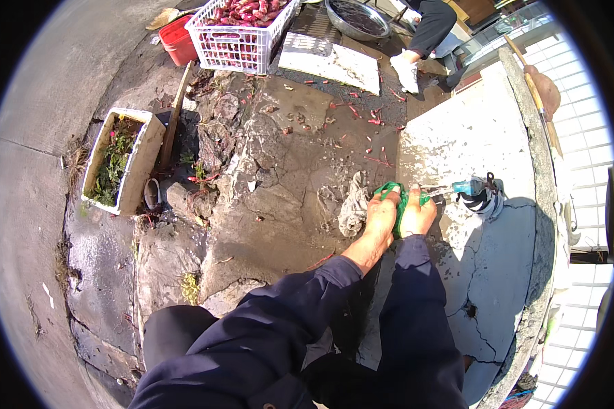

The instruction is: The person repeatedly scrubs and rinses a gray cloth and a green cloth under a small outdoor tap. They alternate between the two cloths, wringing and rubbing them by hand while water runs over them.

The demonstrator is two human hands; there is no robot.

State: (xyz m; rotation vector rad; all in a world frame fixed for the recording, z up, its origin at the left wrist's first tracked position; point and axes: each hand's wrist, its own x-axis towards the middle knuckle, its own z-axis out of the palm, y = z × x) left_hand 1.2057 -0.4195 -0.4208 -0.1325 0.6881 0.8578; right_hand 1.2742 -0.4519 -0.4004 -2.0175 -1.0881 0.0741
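Head view: left hand (381, 213) and right hand (417, 216) pinch a green cloth (400, 198) under the tap (465, 186); wringing toward the tap's stream probably rinses best.

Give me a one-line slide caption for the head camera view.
Both hands, left hand and right hand, grip a green cloth beside a tap outdoors.

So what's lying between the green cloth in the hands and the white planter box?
In the head view, a crumpled grey rag lies just left of the green cloth; beyond it only bare, cracked wet ground with scattered debris up to the white planter box.
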